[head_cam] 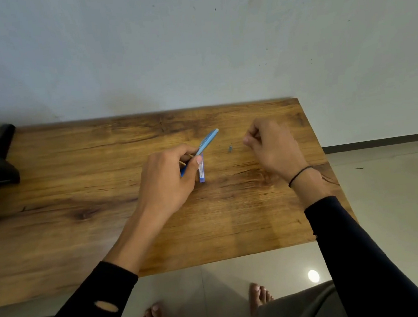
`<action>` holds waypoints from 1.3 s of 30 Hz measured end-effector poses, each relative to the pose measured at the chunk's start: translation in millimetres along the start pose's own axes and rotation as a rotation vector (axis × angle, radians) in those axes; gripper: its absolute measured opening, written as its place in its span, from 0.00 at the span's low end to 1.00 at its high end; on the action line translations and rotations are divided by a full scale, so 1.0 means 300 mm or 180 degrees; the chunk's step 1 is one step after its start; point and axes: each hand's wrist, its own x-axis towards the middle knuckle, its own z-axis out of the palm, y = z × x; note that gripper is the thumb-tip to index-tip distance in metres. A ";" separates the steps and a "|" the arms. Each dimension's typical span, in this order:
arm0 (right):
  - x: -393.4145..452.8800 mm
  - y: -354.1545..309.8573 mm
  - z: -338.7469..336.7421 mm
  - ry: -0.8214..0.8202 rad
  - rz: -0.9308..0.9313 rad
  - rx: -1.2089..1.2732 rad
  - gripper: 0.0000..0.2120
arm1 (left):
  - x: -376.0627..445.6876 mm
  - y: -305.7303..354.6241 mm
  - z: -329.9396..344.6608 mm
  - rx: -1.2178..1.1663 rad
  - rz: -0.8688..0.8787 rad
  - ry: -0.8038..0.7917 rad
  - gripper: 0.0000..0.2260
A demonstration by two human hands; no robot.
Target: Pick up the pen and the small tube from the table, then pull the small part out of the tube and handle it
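Left hand [171,174] grips the blue pen [207,140] low on its barrel, tip raised over the table [75,172]; a small blue case [201,170] lies just beneath. Right hand [270,142] is curled, fingertips pinched, on what I cannot tell. Beyond, a tiny grey piece [230,149] lies loose; a nudge could knock it off.

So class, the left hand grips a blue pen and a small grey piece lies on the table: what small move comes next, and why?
Probably the right hand picks up the small grey piece. It lies loose on the table just beside those curled fingers, while the left hand holds the blue pen tilted toward it.
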 end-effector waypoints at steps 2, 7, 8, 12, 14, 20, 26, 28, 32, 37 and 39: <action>-0.012 0.007 0.029 -0.0221 0.0041 -0.0381 0.08 | 0.002 0.000 0.002 -0.0073 -0.0036 -0.0032 0.09; -0.011 -0.002 0.060 -0.0021 0.0210 -0.0458 0.08 | -0.002 0.003 0.003 -0.0040 0.0040 -0.0041 0.08; -0.010 -0.003 0.057 0.0015 0.0251 -0.0380 0.09 | -0.003 0.001 0.002 -0.0040 0.0044 -0.0035 0.08; 0.003 0.004 0.005 0.0421 0.0320 0.0231 0.08 | -0.001 -0.006 0.002 -0.0144 -0.0049 -0.0007 0.07; 0.002 -0.016 -0.024 0.0449 0.0271 0.0904 0.08 | 0.003 -0.005 0.008 -0.0285 -0.0139 -0.0018 0.07; -0.046 -0.143 0.003 -0.0602 0.0201 0.2325 0.11 | -0.002 0.031 0.041 -0.1041 -0.0410 -0.0215 0.06; -0.056 -0.157 0.010 -0.0759 0.0224 0.2256 0.08 | 0.000 0.056 0.036 -0.1039 -0.0340 -0.0346 0.03; -0.052 -0.147 -0.003 -0.0750 0.0412 0.2188 0.07 | 0.009 0.050 0.024 -0.0931 -0.0399 -0.0353 0.05; -0.057 -0.131 -0.005 -0.0735 0.0336 0.1001 0.08 | 0.024 0.012 0.021 0.0275 -0.0440 0.0025 0.12; -0.082 -0.155 0.023 -0.0752 0.0075 0.0038 0.14 | 0.009 0.023 0.099 0.1584 -0.0311 0.0160 0.22; -0.089 -0.166 0.033 -0.0748 0.0062 -0.0187 0.13 | 0.013 0.032 0.123 0.1713 -0.0271 0.0147 0.23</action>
